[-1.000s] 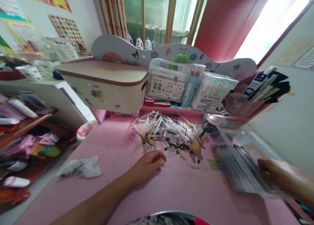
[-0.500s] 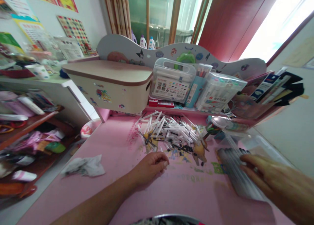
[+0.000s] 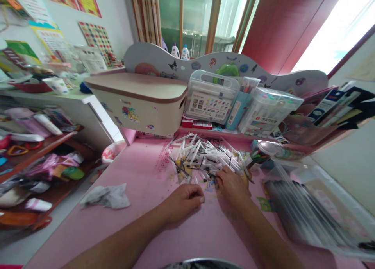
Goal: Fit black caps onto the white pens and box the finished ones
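Note:
A heap of white and black pen parts [image 3: 202, 156] lies on the pink desk [image 3: 140, 183], just in front of the shelf. My left hand [image 3: 183, 201] rests on the desk near the heap's front edge, fingers curled in; whether it holds a small piece I cannot tell. My right hand [image 3: 233, 187] reaches into the right side of the heap, fingertips among the pieces. A clear plastic bag of assembled pens [image 3: 307, 218] lies on the desk to the right of my right arm.
A cream storage box with a brown lid [image 3: 137, 101] stands at the back left. Marker cases [image 3: 209, 99] and a pen cup [image 3: 241, 101] sit on the rear shelf. A crumpled tissue [image 3: 107, 196] lies at the left, and cluttered shelves [image 3: 35, 155] stand beyond the desk's left edge.
My right hand has left the bag of pens at the right and moved left into the heap of pen parts. My left hand has stayed put.

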Demonstrator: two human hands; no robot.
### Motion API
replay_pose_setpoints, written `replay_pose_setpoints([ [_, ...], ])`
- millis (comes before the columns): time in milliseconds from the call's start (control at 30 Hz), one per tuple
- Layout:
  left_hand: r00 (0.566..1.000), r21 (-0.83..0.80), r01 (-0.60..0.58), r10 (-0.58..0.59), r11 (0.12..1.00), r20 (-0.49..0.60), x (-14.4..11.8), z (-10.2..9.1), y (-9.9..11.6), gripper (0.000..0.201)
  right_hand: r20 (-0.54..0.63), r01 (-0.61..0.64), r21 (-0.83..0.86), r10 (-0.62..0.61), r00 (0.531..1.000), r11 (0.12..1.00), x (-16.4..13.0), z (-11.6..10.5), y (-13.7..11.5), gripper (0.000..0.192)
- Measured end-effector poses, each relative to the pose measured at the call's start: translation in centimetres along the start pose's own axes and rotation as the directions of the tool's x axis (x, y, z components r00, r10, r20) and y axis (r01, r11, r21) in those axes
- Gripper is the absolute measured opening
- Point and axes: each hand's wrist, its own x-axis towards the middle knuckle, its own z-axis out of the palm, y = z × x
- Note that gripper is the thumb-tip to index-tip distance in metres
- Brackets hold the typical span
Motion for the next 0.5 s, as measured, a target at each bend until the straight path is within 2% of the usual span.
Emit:
replay_pose_setpoints([
  [267, 0.999, 0.131, -0.047, 0.043, 0.99, 0.033, -0.1, -0.4, -0.4, 0.01, 0.064, 0.055, -0.041, -0.052, 0.997, 0.998, -0.2, 0.5, -2.6, 0.03],
  [500, 0.999, 0.172, -0.044, 0.038, 0.984, 0.038, -0.4, -0.3, 0.0, 0.012, 0.016, -0.018, -0.038, 0.019, 1.0, 0.999, 0.1, 0.8, -2.2, 0.033],
])
